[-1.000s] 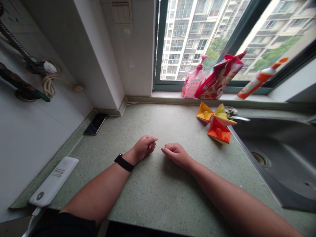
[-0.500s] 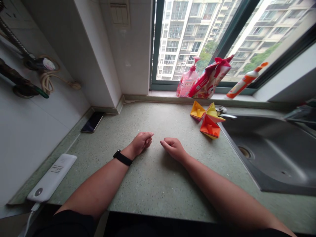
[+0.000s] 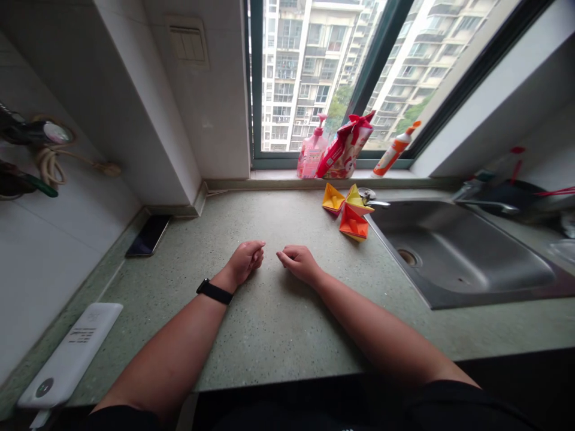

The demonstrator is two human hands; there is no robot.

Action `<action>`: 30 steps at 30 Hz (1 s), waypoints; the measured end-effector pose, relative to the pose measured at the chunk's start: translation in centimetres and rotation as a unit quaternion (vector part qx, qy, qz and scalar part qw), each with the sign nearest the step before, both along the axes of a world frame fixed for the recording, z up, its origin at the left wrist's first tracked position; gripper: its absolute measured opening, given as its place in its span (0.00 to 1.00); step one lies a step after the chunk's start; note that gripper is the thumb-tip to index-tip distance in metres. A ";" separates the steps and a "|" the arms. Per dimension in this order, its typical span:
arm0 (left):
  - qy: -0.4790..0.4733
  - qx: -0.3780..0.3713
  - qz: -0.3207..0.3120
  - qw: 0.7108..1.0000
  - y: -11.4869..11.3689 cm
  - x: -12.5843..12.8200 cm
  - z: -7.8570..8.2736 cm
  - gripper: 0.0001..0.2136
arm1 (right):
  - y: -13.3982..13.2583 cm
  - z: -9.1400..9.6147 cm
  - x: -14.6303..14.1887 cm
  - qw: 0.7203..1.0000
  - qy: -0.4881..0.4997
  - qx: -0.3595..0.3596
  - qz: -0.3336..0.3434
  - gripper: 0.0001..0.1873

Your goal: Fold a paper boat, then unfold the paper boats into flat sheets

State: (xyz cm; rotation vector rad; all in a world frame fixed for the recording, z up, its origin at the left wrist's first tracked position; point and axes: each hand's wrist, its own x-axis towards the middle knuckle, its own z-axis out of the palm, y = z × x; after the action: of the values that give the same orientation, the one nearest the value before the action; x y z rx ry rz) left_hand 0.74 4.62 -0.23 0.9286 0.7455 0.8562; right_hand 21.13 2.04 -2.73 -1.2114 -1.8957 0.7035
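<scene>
From my seat I count two hands: the left hand (image 3: 245,261) and the right hand (image 3: 300,263) are each clenched in a fist, apart but close over the countertop (image 3: 269,341), their palms hidden from me. One origami model (image 3: 353,222) sits beyond the right hand, just beside the one sink (image 3: 471,242); three of its peaked sections show, its underside does not. Three containers line the windowsill (image 3: 274,175): one pump bottle (image 3: 311,157), one pouch (image 3: 345,149), one squeeze bottle (image 3: 392,155). At left lie one smartphone (image 3: 149,236) and one power bank (image 3: 74,353), its cable (image 3: 40,419) cut off. The blurred dark shape (image 3: 498,195) behind the sink may be a pan.
</scene>
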 end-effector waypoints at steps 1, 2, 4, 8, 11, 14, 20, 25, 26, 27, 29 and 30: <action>-0.003 -0.002 0.003 1.000 0.1 -0.1 0.0 0.24 | -0.1 0.3 0.0 1.000 -0.008 0.015 0.000 0.29; -0.005 -0.004 0.006 1.000 0.2 -0.2 0.0 0.24 | -0.2 0.9 0.1 0.999 -0.014 0.034 -0.007 0.27; -0.012 -0.007 0.015 1.000 0.4 -0.4 0.1 0.24 | -0.2 2.5 1.0 0.995 -0.024 0.085 -0.042 0.21; -0.028 -0.010 0.039 0.999 1.0 -0.9 0.2 0.24 | 0.4 6.6 6.5 0.960 -0.080 0.204 -0.173 0.13; -0.041 -0.013 0.052 0.998 1.3 -1.1 0.3 0.24 | 0.6 8.1 12.4 0.908 -0.226 0.221 -0.274 0.17; -0.053 -0.017 0.060 0.997 1.5 -1.2 0.3 0.24 | -0.1 7.4 17.2 0.865 -0.359 0.137 -0.322 0.29; -0.066 -0.027 0.069 0.995 1.5 -1.4 0.5 0.23 | -2.0 5.2 20.5 0.839 -0.443 0.056 -0.310 0.25; -0.072 -0.035 0.076 0.994 1.4 -1.7 0.7 0.22 | -2.2 5.2 20.4 0.835 -0.457 0.060 -0.301 0.17; -0.073 -0.037 0.077 0.994 1.4 -1.8 0.7 0.22 | -2.3 5.3 20.3 0.833 -0.459 0.057 -0.304 0.16; -0.074 -0.039 0.077 0.993 1.4 -1.8 0.8 0.22 | -2.3 5.3 20.2 0.831 -0.460 0.053 -0.309 0.16; -0.076 -0.042 0.078 0.993 1.5 -1.8 0.8 0.22 | -2.3 5.3 20.0 0.826 -0.462 0.045 -0.319 0.16; -0.078 -0.043 0.078 0.993 1.5 -1.8 0.8 0.22 | -2.3 5.4 19.9 0.824 -0.465 0.041 -0.321 0.16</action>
State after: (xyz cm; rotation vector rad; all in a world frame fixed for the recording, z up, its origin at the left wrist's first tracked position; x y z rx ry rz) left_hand -1.11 6.09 0.59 0.7249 0.7210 1.0136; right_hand 41.06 -0.30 2.64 -2.2244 -1.9433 -0.4387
